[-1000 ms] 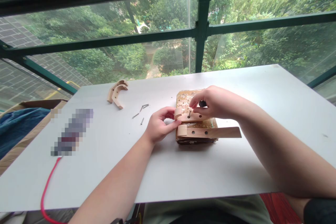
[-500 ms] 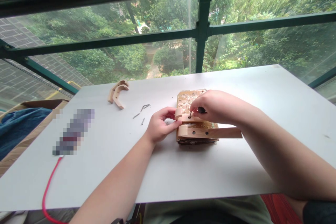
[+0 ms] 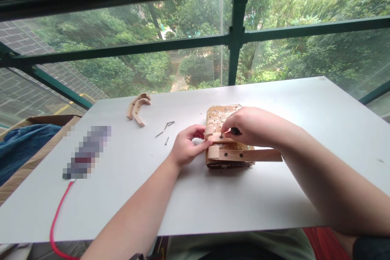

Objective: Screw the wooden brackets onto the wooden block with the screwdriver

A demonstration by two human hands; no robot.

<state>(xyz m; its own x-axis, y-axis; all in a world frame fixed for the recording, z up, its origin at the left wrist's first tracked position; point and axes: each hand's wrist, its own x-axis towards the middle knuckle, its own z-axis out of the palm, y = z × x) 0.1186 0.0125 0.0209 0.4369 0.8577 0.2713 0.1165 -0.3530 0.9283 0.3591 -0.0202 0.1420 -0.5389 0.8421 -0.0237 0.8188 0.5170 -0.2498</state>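
My left hand (image 3: 186, 147) pinches the rounded left end of a short wooden strip (image 3: 213, 135) that lies on a brown perforated board (image 3: 219, 114). My right hand (image 3: 250, 126) is closed over that strip, its fingertips pressing a small dark screw (image 3: 221, 135) into a hole; a dark object shows under its fingers. In front of it lies a second, longer wooden strip (image 3: 243, 154) with two screws set in it, on the board's near edge.
Two curved wooden pieces (image 3: 137, 108) lie at the back left of the white table (image 3: 195, 199). Several loose screws (image 3: 164, 128) are scattered left of the board. A blurred object with a red cable (image 3: 56, 215) sits at the left. A cardboard box with blue cloth (image 3: 21, 144) stands beside the table.
My right hand has come down from above the strip, and its fingertips now press the screw into the hole. My left hand has kept its hold.
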